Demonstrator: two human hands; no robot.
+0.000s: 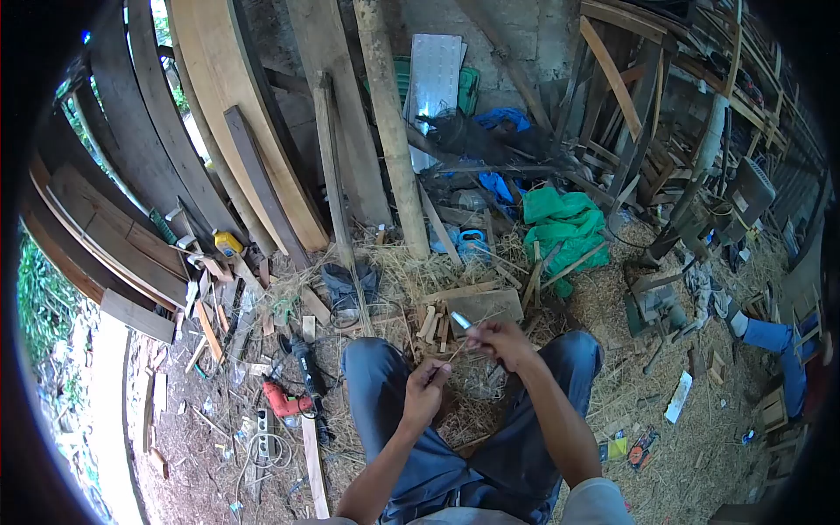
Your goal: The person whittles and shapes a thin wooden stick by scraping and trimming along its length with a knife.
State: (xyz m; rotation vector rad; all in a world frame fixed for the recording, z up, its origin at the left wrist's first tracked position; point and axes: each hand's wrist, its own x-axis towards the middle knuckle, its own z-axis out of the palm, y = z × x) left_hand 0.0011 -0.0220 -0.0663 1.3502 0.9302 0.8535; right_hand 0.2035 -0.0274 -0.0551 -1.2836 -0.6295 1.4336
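Ground [691, 446], covered with wood shavings, straw-like debris and offcuts, forms the working surface. A grey block wall [521, 44] closes the far side of the room. Wide planks [245, 122] lean upright at the left, near a round wooden pole [389, 131]. Scrap timber [647, 166] is stacked at the right; a second person [770, 335] is partly visible at that edge. A crumpled green sheet [569, 227] lies in front of the wall. A red power drill [284, 401] and a power strip [262, 433] rest left of the seated person's legs. Between the knees, the left hand [424, 394] is closed on a thin stick [455, 353]. The right hand [503, 343] is clamped on a silver-coloured tool [461, 321], located above the ground; its exact type cannot be determined.
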